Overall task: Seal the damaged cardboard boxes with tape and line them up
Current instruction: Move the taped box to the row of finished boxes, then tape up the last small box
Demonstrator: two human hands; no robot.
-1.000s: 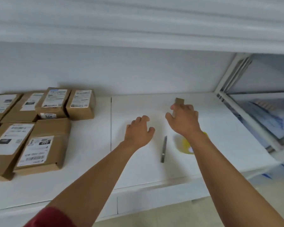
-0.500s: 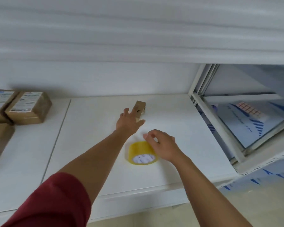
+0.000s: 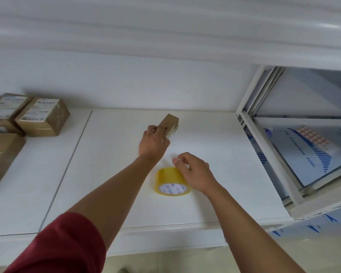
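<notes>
A small brown cardboard box point(image 3: 171, 121) sits at the back of the white table point(image 3: 215, 146), tilted with its far end up. My left hand point(image 3: 153, 143) grips its near end, fingers on top and thumb at the side. A yellow tape roll point(image 3: 170, 183) lies on the table nearer to me. My right hand point(image 3: 194, 172) hangs over the roll's right upper edge with loosely curled fingers. Its thumb is clear of the roll, and I cannot tell whether the palm touches it.
Several labelled cardboard boxes point(image 3: 42, 117) are stacked at the table's left, with a larger brown box point(image 3: 2, 154) in front of them. A white metal rack point(image 3: 268, 154) holding blue-printed film sheets point(image 3: 311, 154) borders the table on the right. A wall closes the back.
The view has swung to the right. My left hand reached forward and took hold of the small box. My right hand let go of that box and came back over the tape roll.
</notes>
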